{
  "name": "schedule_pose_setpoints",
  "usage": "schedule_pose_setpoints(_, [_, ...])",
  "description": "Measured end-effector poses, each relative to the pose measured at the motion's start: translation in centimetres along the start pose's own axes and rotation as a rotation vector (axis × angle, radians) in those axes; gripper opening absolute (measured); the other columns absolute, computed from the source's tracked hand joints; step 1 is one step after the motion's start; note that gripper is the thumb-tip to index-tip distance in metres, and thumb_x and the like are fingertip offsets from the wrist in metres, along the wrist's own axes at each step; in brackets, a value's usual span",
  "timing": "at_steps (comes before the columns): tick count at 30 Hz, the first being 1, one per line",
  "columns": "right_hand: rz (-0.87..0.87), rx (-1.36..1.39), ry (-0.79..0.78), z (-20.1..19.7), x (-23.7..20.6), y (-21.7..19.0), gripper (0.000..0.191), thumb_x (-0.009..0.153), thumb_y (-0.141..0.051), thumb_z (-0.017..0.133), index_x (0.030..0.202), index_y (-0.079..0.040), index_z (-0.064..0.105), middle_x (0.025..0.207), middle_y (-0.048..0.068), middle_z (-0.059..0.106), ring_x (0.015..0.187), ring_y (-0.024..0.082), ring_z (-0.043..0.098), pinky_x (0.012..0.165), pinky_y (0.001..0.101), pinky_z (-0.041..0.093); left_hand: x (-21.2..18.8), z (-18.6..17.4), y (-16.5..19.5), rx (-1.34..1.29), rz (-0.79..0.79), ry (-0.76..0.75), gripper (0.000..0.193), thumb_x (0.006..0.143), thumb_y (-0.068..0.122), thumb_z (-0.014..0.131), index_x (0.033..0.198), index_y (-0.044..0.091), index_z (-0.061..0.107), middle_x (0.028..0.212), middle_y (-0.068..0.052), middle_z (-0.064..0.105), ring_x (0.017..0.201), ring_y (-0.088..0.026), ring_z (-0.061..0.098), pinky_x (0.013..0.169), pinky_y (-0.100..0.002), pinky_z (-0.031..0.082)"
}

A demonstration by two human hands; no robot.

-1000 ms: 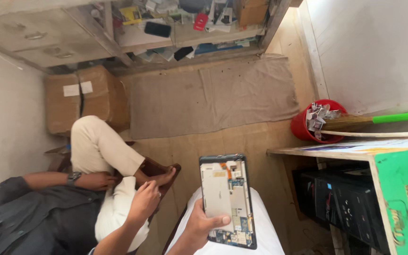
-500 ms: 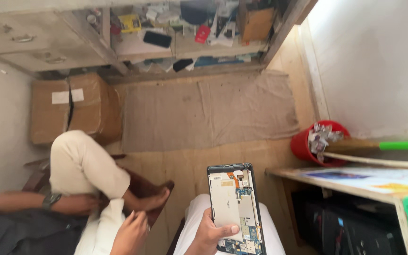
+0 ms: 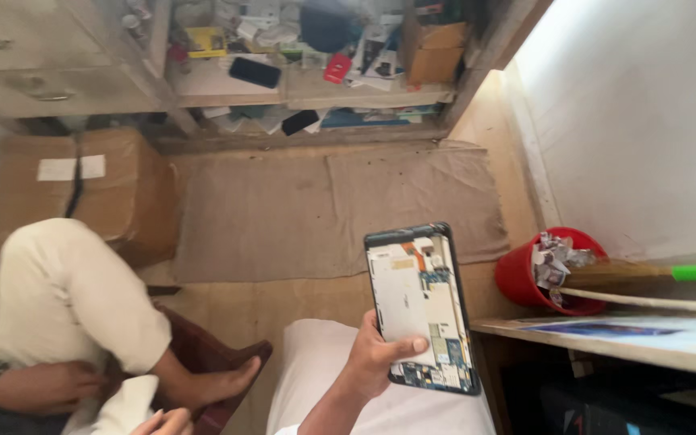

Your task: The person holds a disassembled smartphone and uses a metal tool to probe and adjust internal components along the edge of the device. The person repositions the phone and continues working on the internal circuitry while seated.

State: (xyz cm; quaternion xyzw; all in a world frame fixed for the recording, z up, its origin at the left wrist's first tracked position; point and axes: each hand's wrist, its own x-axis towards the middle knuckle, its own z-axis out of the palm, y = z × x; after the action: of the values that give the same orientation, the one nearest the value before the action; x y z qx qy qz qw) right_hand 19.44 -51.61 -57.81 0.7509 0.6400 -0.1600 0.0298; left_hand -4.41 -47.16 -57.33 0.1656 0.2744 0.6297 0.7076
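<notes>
My right hand (image 3: 376, 354) grips the lower left edge of an opened tablet (image 3: 420, 306), thumb across its front. The tablet has a black frame, its back cover is off, and a white plate, an orange flex cable and a blue circuit board are exposed. It is held upright above my knee in white trousers (image 3: 324, 379). Only the fingertips of my left hand (image 3: 161, 420) show at the bottom edge, close to the bare foot (image 3: 211, 383) of a person sitting on the left. Whether it holds anything is hidden.
The seated person wears cream trousers (image 3: 66, 298) and a wristwatch. A cardboard box (image 3: 82, 193) stands behind them. A brown cloth (image 3: 324, 209) covers the floor. Cluttered shelves (image 3: 308, 80) run along the back. A red bucket (image 3: 553, 270) with scraps and a green-handled broom (image 3: 686, 274) are at the right beside a low table (image 3: 606, 338).
The view has tilted and shifted, so the tablet now sits further right and higher. My left hand has dropped to the bottom edge of the picture.
</notes>
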Motion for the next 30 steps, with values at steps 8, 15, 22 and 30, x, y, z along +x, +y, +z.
schedule_pose_setpoints(8, [-0.11, 0.009, 0.191, 2.0, -2.7, 2.1, 0.031, 0.107, -0.02, 0.043, 0.107, 0.0, 0.067, 0.084, 0.009, 0.074, 0.07, 0.02, 0.07, 0.061, 0.0332, 0.055, -2.8, -3.5, -6.4, -0.076, 0.015, -0.047, 0.057, 0.076, 0.007, 0.082, 0.127, -0.007, 0.06, 0.108, -0.016, 0.073, 0.095, -0.024, 0.073, 0.087, -0.039, 0.06])
schedule_pose_setpoints(15, [-0.612, 0.216, 0.776, 4.1, -5.0, 4.1, 0.035, 0.109, -0.022, 0.04, 0.109, 0.001, 0.066, 0.083, 0.008, 0.074, 0.069, 0.019, 0.07, 0.06, 0.0324, 0.055, -9.1, -3.0, -6.7, 0.023, 0.058, -0.037, 0.056, 0.072, 0.006, 0.083, 0.122, -0.006, 0.06, 0.104, -0.014, 0.073, 0.09, -0.023, 0.074, 0.082, -0.038, 0.062])
schedule_pose_setpoints(22, [-0.337, 1.775, -0.017, 2.4, -7.0, -1.0, 0.053, 0.115, -0.034, 0.044, 0.107, 0.01, 0.072, 0.075, 0.016, 0.071, 0.059, 0.022, 0.067, 0.056, 0.0312, 0.055, -14.7, -1.9, -6.4, -0.042, 0.079, -0.041, 0.051, 0.075, 0.007, 0.082, 0.12, -0.006, 0.061, 0.101, -0.015, 0.073, 0.087, -0.021, 0.074, 0.08, -0.038, 0.062])
schedule_pose_setpoints(30, [-0.342, 2.061, -0.317, 4.2, -7.6, -0.6, 0.018, 0.097, -0.011, 0.067, 0.111, 0.001, 0.068, 0.091, 0.014, 0.072, 0.085, 0.023, 0.07, 0.076, 0.0327, 0.055, -16.9, -2.7, -6.5, -0.045, 0.061, -0.016, 0.045, 0.08, 0.007, 0.079, 0.119, -0.008, 0.062, 0.101, -0.015, 0.073, 0.085, -0.02, 0.074, 0.079, -0.036, 0.062])
